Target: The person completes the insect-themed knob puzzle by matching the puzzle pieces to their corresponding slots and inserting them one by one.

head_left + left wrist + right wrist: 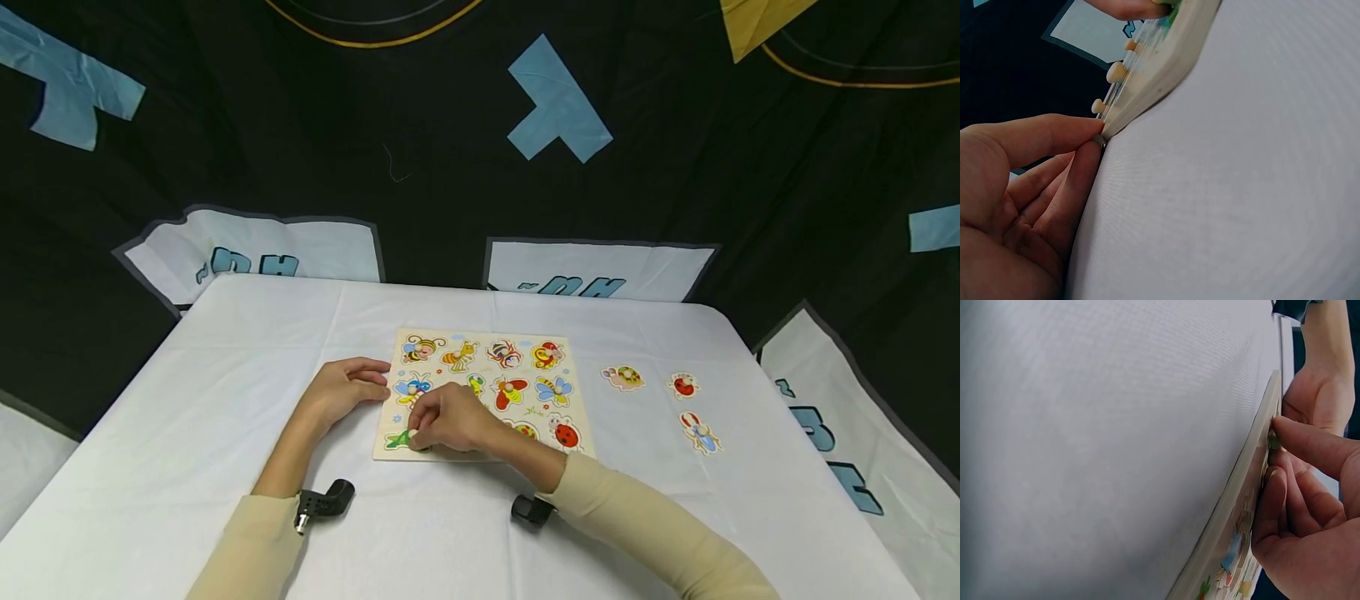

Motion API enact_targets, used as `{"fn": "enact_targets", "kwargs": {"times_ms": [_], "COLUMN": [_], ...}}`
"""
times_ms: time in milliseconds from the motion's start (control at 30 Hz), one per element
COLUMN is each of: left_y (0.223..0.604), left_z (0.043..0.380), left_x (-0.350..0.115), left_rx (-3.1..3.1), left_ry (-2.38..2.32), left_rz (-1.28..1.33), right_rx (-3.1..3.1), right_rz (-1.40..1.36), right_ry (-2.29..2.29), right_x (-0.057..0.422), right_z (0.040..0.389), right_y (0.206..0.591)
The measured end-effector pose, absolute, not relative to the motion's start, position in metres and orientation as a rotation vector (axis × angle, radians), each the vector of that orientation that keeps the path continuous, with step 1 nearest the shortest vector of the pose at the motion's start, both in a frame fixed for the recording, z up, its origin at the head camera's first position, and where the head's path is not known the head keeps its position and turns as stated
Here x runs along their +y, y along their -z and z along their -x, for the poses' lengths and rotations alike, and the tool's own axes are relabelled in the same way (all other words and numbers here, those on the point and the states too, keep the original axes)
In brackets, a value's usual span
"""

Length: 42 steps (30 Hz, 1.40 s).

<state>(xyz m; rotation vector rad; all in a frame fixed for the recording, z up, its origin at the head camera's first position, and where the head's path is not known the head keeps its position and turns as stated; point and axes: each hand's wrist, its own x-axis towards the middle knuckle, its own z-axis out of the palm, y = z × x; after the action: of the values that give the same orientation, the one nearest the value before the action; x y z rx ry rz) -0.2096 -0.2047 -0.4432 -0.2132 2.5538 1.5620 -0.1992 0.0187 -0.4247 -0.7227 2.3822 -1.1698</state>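
Note:
A wooden peg puzzle board (536, 417) with several colourful insect pieces lies flat on the table. At its left edge is my left hand (345, 392); in the left wrist view its thumb and forefinger pinch the board's rim (1166, 75). My right hand (457, 417) reaches over the lower left of the board. Its thumb and fingers pinch a green puzzle piece (396, 439) by its knob, at the lower left corner. Part of that piece is hidden under the fingers. Whether it sits fully in its recess I cannot tell.
Right of the board lie three loose pieces: a snail (622, 377), a red ladybird (683, 384) and a blue-winged insect (701, 432). A white cloth (225, 400) covers the table. Behind hangs a dark patterned curtain (435, 167).

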Motion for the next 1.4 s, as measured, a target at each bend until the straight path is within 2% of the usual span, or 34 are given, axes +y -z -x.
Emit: {"fn": "enact_targets", "kwargs": {"times_ms": [1400], "left_y": [0.445], "left_z": [0.208], "left_x": [-0.204], "left_rx": [2.57], "left_ry": [-1.543], "left_rz": [0.211], "right_rx": [2.509], "right_rz": [0.52], "right_ry": [1.255], "right_x": [0.082], "right_z": [0.22], "right_y": [0.406]}}
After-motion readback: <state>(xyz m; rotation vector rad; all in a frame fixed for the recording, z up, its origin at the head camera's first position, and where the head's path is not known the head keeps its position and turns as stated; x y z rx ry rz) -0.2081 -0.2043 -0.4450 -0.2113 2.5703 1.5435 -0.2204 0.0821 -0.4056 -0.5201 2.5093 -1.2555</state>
